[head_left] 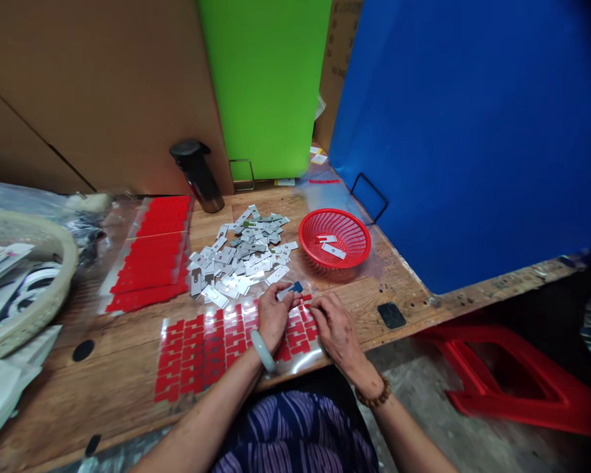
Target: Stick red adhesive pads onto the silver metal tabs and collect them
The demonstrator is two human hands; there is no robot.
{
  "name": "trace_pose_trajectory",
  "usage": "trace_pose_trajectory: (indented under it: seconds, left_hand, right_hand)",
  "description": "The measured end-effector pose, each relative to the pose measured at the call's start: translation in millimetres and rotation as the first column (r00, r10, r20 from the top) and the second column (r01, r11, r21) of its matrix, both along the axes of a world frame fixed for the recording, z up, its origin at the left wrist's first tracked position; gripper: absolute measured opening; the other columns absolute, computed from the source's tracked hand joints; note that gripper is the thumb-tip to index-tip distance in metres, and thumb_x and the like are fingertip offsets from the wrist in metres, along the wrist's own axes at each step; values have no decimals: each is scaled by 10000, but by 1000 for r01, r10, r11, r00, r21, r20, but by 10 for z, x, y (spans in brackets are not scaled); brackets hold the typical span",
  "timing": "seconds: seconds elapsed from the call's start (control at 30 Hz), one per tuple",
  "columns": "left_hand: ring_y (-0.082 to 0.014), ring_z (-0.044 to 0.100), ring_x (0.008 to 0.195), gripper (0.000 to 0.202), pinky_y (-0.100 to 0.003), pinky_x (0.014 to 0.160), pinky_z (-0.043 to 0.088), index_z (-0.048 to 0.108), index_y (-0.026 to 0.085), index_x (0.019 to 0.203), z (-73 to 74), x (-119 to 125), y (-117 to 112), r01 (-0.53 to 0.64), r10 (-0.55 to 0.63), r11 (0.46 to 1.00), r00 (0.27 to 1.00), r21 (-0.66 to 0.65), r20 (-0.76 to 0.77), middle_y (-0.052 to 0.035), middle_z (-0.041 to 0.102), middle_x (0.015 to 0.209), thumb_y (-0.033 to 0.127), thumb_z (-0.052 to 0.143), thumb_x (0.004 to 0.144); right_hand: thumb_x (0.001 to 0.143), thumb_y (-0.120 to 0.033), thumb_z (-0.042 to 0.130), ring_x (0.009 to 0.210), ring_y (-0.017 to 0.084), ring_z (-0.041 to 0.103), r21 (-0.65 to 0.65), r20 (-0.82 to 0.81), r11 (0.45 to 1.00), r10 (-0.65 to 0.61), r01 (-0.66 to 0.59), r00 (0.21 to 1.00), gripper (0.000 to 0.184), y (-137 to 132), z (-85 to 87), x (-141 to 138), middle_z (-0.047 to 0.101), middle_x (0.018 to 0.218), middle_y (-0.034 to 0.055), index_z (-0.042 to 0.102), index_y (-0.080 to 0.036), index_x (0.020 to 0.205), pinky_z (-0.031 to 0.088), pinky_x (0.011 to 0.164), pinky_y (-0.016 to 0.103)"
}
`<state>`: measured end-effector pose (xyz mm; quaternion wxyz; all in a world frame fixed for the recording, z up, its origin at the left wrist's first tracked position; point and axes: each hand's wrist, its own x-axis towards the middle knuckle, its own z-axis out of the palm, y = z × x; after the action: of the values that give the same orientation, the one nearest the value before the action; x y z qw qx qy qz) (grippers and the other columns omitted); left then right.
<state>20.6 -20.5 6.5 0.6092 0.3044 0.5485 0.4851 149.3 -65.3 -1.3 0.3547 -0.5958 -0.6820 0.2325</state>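
My left hand (274, 316) pinches a small grey metal plate (289, 290) over a clear sheet of red stickers (204, 348) lying on the wooden table (103, 387). Beside it, my right hand (335, 326) rests on the sheet's right edge with its fingers curled at the stickers; whether it holds anything is hidden. Just beyond both hands lies a pile of several grey metal plates (241, 253). To the right of the pile stands a red mesh basket (335, 238) with two plates inside.
More red sticker sheets (152, 253) lie at the left. A black cylinder (197, 174) stands at the back. A woven basket (24, 276) with bags sits far left. Green (266, 85) and blue (473, 131) panels stand behind. A red plastic stool (512, 384) lies on the floor.
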Motion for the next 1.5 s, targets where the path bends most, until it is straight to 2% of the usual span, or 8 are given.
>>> trace_pose_trajectory:
  seconds: [0.13, 0.27, 0.47, 0.87, 1.0, 1.2, 1.33, 1.5]
  left_hand:
    - [-161, 685, 673, 196, -283, 708, 535, 598, 107, 871, 3, 0, -2, -3, 3, 1000, 1000, -4, 9, -60, 697, 730, 110, 660, 684]
    - [-172, 689, 693, 206, -301, 718, 534, 598, 108, 880, 19, 0, -5, -6, 6, 1000, 1000, -7, 17, -76, 705, 765, 107, 660, 684]
    - [-177, 687, 679, 204, -299, 700, 537, 597, 107, 872, 32, -1, -5, -12, 12, 1000, 1000, -3, 6, -61, 697, 731, 99, 662, 679]
    - [-183, 692, 776, 176, -294, 743, 527, 569, 125, 889, -4, 14, -13, 4, -3, 999, 1000, -35, 30, -69, 702, 781, 92, 615, 722]
    - [-176, 692, 755, 180, -290, 740, 525, 571, 135, 885, -13, 8, -10, 4, -2, 999, 999, -42, 33, -49, 698, 738, 95, 621, 717]
    - [-142, 681, 677, 182, -254, 704, 523, 584, 126, 875, -13, -4, 0, 14, -10, 998, 997, -63, 74, -45, 689, 724, 83, 642, 707]
    - [-129, 677, 637, 189, -232, 680, 528, 557, 118, 889, 37, -41, 20, 63, -46, 992, 988, -109, 148, -59, 686, 701, 47, 619, 725]
    - [-152, 690, 680, 280, -242, 698, 541, 543, 111, 952, 276, -192, -34, 186, -147, 972, 957, -141, 250, -81, 693, 716, -4, 616, 708]
  right_hand:
    - [887, -153, 402, 819, 184, 514, 14, -2, 999, 37, -37, 999, 159, -19, 20, 18, 545, 831, 49, 542, -197, 827, 429, 757, 308]
    - [869, -187, 452, 851, 192, 520, 18, -7, 1000, 21, -20, 1000, 117, 5, 25, 17, 545, 906, 63, 551, -199, 930, 443, 747, 312]
    - [854, -135, 439, 822, 189, 513, 1, 5, 1000, -27, 27, 1000, 137, 61, 6, -7, 545, 868, 54, 558, -201, 839, 439, 760, 312]
    - [869, -150, 457, 885, 211, 491, 93, 168, 991, 84, -101, 982, 100, -38, 60, 69, 580, 895, 51, 534, -202, 833, 345, 811, 362]
    - [862, -133, 453, 883, 204, 498, 111, 111, 988, 91, -104, 990, 107, -56, 73, 57, 589, 885, 44, 519, -207, 821, 339, 826, 364]
    - [862, -160, 461, 860, 194, 521, 159, -36, 987, 10, -4, 999, 91, -81, 108, 99, 601, 841, 30, 531, -213, 841, 359, 829, 359]
    - [842, -238, 531, 844, 190, 537, 32, -193, 992, -112, 120, 975, 32, -153, 177, 110, 588, 838, 29, 545, -211, 830, 408, 775, 325]
    - [814, -269, 576, 766, 158, 555, -131, -361, 981, -181, 143, 915, 72, -225, 379, 28, 584, 800, 7, 553, -204, 793, 426, 712, 276]
